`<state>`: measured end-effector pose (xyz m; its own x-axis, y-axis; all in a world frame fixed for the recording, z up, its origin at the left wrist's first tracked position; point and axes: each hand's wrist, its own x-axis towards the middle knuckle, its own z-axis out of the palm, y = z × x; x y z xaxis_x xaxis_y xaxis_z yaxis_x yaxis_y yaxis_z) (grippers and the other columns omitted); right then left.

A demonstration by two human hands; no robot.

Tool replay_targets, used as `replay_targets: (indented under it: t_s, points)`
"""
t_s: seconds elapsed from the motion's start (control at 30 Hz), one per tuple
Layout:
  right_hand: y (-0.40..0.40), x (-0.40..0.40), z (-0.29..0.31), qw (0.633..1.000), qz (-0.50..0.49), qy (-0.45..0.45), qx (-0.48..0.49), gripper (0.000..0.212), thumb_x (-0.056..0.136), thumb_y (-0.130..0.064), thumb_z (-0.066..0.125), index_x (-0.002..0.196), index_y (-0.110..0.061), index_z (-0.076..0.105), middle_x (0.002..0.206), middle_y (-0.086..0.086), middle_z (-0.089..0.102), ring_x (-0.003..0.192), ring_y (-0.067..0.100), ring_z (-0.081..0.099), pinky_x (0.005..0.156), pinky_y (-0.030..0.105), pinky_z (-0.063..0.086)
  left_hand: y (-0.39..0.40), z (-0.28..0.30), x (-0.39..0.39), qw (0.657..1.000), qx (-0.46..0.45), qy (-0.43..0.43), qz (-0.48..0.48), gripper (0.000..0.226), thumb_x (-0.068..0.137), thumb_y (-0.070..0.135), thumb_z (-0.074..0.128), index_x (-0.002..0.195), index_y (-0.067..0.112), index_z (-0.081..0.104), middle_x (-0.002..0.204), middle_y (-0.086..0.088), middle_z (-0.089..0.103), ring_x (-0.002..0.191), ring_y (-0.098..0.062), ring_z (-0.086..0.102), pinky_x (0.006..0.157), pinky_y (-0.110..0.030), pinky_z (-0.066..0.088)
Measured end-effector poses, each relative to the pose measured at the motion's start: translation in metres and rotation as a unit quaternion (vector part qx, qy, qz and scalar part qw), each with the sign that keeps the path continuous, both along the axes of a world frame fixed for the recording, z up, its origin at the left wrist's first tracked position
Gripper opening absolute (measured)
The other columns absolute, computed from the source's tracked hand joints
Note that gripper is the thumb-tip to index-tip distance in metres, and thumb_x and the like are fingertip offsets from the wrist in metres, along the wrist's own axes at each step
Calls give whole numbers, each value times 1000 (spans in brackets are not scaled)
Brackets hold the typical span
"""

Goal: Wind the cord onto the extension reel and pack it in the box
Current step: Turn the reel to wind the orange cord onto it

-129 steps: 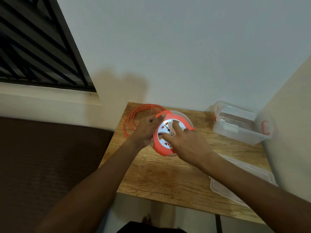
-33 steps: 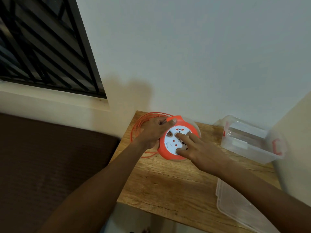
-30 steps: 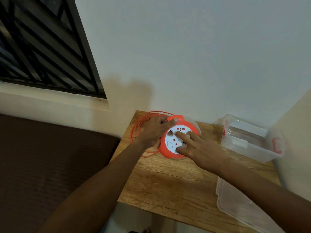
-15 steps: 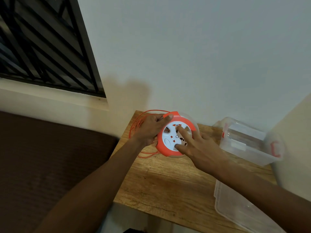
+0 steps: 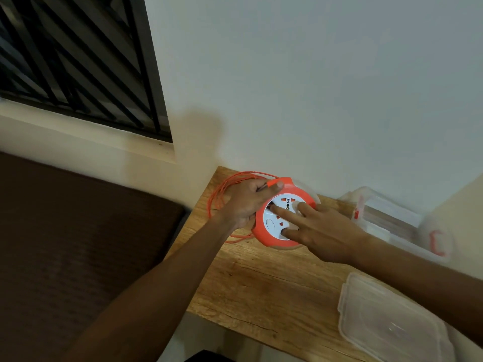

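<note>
At frame centre the left hand (image 5: 244, 205) grips the extension reel (image 5: 283, 214) to steady it, while the right hand's (image 5: 322, 235) spread fingers (image 5: 281, 212) press its face, likely winding in the cord (image 5: 222, 190).

Lighting: dim, warm indoor light. Soft shadow on the wall (image 5: 313, 74) above the tabletop (image 5: 261, 283) corner. Window (image 5: 73, 61) dark. Blur: clear box (image 5: 397, 226) at right smeared; lid (image 5: 386, 325) soft. Distortion: wide-angle bending of window bars and forearms toward the frame edges. Glare: faint sheen on lid.
</note>
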<state>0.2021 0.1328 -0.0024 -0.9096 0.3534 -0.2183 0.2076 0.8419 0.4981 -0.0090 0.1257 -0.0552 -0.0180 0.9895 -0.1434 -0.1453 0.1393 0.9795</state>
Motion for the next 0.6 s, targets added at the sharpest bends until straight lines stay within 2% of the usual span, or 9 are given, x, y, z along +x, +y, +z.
replay_targets:
  t_s: [0.13, 0.2, 0.27, 0.33, 0.4, 0.47, 0.5, 0.53, 0.6]
  points:
    - [-1, -14, 3, 998, -12, -50, 23, 61, 83, -35, 75, 138, -31, 49, 159, 14, 24, 117, 39, 51, 94, 57, 46, 4, 0, -3, 1000, 2, 11, -1, 35, 96, 39, 76, 98, 5, 75, 83, -10, 79, 65, -16, 75, 51, -25, 57]
    - [-5, -19, 0, 998, -29, -50, 23, 62, 89, -32, 68, 143, -30, 38, 160, 18, 17, 115, 42, 54, 97, 59, 43, 6, 1, -5, 1000, 12, 14, -2, 34, 97, 37, 76, 78, 10, 67, 66, -3, 64, 51, -9, 62, 44, -19, 47]
    - [-9, -25, -2, 998, -60, -26, 24, 63, 92, -26, 63, 145, -31, 31, 156, 26, 20, 106, 44, 59, 90, 56, 48, 7, 2, -7, 999, 34, 23, 0, 42, 97, 36, 75, 64, 20, 54, 56, 7, 45, 44, -4, 45, 42, -15, 38]
    - [-14, -32, 0, 995, -94, -8, 32, 63, 91, -24, 61, 146, -31, 31, 147, 32, 33, 94, 42, 65, 78, 50, 54, 7, 3, -9, 998, 50, 35, 11, 48, 98, 35, 75, 65, 22, 42, 59, 9, 29, 47, -5, 30, 45, -15, 30]
    - [-16, -37, 3, 992, -115, -1, 45, 62, 90, -25, 61, 146, -31, 35, 138, 34, 44, 83, 39, 68, 69, 45, 57, 6, 3, -9, 998, 53, 22, 19, 48, 99, 32, 74, 66, 19, 41, 61, 7, 29, 50, -7, 29, 47, -16, 30]
    - [-17, -39, 4, 990, -130, 8, 49, 63, 91, -26, 60, 148, -30, 33, 134, 34, 49, 76, 37, 69, 64, 42, 57, 4, 1, -9, 999, 48, -15, 20, 42, 100, 29, 73, 74, 2, 54, 66, -1, 43, 57, -10, 42, 52, -19, 39]
    - [-15, -38, 3, 990, -134, 8, 42, 66, 93, -26, 58, 150, -30, 26, 134, 33, 48, 78, 37, 69, 65, 42, 57, 3, 1, -8, 998, 45, -33, 23, 42, 100, 28, 73, 86, -9, 61, 74, -7, 53, 66, -14, 52, 56, -22, 45]
    - [-14, -37, 2, 990, -138, 5, 32, 68, 95, -27, 54, 152, -31, 17, 135, 31, 47, 82, 38, 69, 68, 43, 57, 2, 1, -7, 998, 44, -47, 26, 42, 100, 28, 73, 97, -13, 65, 83, -12, 59, 74, -18, 58, 61, -25, 51]
    - [-12, -36, 0, 989, -146, 15, 29, 72, 96, -25, 53, 153, -30, 9, 130, 29, 52, 82, 37, 68, 68, 41, 57, 3, 0, -6, 997, 45, -60, 32, 33, 99, 26, 74, 100, -7, 71, 89, -13, 66, 78, -18, 66, 63, -26, 56]
